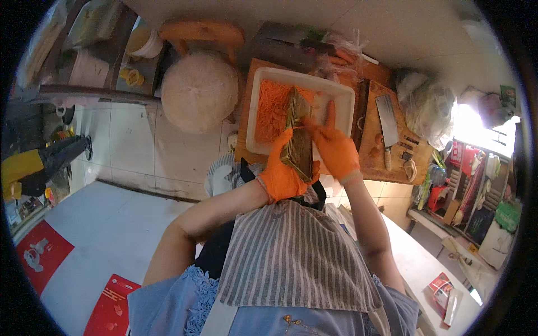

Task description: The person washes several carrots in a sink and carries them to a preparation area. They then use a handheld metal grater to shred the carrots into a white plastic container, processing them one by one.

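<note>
My left hand [282,178], in an orange glove, grips the near end of a slicer or grater [300,147] with a ridged face. The tool's far end slants down into a white plastic tub [346,119]. Shredded carrot [269,107] fills the tub's left part. My right hand [336,149], also gloved in orange, is over the tool's right side with fingers bent toward its face. Those fingertips are blurred, and whatever may be between them cannot be made out. Beyond them a whole carrot [331,112] leans inside the tub's right part.
Right of the tub, a cleaver [387,122] lies on a wooden cutting board [367,159]. Carrots in a plastic bag [342,56] lie behind the tub. A round-seated chair [199,92] stands to the left. At far left another person's legs [63,153] are visible.
</note>
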A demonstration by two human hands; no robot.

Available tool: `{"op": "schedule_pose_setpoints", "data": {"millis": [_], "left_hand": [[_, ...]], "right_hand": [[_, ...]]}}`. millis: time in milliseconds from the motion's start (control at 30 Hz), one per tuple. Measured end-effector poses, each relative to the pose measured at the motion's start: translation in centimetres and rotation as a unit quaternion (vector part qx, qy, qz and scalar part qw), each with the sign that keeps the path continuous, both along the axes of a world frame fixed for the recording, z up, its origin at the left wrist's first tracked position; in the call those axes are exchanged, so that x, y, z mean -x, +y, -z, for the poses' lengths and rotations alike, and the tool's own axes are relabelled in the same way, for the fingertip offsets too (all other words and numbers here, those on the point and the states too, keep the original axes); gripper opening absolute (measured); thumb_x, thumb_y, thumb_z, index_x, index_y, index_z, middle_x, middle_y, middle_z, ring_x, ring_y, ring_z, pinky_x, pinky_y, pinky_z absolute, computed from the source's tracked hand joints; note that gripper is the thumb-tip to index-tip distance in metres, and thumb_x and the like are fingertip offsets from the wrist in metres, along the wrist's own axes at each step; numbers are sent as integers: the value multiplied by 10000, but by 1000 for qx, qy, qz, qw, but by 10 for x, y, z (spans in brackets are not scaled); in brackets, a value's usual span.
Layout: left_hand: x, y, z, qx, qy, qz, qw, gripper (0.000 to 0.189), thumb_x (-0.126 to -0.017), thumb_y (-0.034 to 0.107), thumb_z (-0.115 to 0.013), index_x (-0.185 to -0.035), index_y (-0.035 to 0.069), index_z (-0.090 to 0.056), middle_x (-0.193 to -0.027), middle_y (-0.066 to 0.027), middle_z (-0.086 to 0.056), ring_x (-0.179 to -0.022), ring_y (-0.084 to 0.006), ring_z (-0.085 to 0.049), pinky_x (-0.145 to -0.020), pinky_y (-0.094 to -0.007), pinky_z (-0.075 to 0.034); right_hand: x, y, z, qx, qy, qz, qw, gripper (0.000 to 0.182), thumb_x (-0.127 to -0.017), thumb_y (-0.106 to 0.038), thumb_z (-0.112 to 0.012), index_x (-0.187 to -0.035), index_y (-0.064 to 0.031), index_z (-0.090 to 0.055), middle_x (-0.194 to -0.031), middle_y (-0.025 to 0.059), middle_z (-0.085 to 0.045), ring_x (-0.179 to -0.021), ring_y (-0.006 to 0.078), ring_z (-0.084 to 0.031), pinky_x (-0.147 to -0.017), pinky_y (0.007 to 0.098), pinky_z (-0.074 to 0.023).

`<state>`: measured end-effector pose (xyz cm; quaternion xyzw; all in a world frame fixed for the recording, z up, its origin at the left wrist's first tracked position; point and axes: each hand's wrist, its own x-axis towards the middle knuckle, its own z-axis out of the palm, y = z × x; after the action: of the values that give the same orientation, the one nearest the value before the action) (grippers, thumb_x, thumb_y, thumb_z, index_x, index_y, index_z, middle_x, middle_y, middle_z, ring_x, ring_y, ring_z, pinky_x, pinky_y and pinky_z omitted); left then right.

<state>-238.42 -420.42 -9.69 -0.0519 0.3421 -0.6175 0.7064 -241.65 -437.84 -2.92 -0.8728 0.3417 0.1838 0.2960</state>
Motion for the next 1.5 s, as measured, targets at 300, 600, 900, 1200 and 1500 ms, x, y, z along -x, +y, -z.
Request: {"op": "schedule_pose_setpoints", "data": {"millis": [300,600,900,1200,1500], "left_hand": [[-1,3,6,-20,26,-18,999,605,-929,691,-699,-1290,208,-737,-1198,-73,-758,-997,-371,-699,-819,-528,-585],[-7,4,11,2,-7,-10,1000,594,-930,692,-692,-1262,201,-746,-1153,-58,-760,-1003,-385,-696,-840,-537,-579],[-4,11,17,38,-12,-2,999,601,-888,681,-754,-1260,209,-757,-1211,-57,-756,-1059,-342,-680,-926,-516,-578],[-11,11,5,-5,40,7,999,599,-933,681,-691,-1295,205,-724,-1215,-65,-742,-1086,-332,-669,-915,-509,-575],[-14,4,-15,-93,85,-47,991,588,-924,668,-708,-1308,222,-721,-1228,-62,-753,-1109,-311,-681,-912,-514,-580]], "right_hand": [[7,22,-46,-21,14,-34,999,442,-1064,-520,-579,-1283,-190,-776,-1145,216,-737,-1049,332,-730,-914,409,-544],[-5,4,-39,-30,-4,-155,988,447,-1102,-431,-482,-1298,-114,-729,-1646,274,-404,-1142,486,-694,-999,567,-543],[-22,-22,33,-29,28,-121,992,455,-1107,-415,-475,-1208,-70,-754,-1530,353,-506,-1125,484,-710,-1000,567,-556],[-35,2,29,31,59,-95,993,453,-1120,-404,-447,-1261,-101,-753,-1415,331,-605,-1163,507,-675,-1057,572,-517],[-18,27,-12,46,-50,-158,985,445,-1104,-413,-531,-1166,-35,-758,-1082,234,-756,-1037,467,-706,-932,521,-539]]}}
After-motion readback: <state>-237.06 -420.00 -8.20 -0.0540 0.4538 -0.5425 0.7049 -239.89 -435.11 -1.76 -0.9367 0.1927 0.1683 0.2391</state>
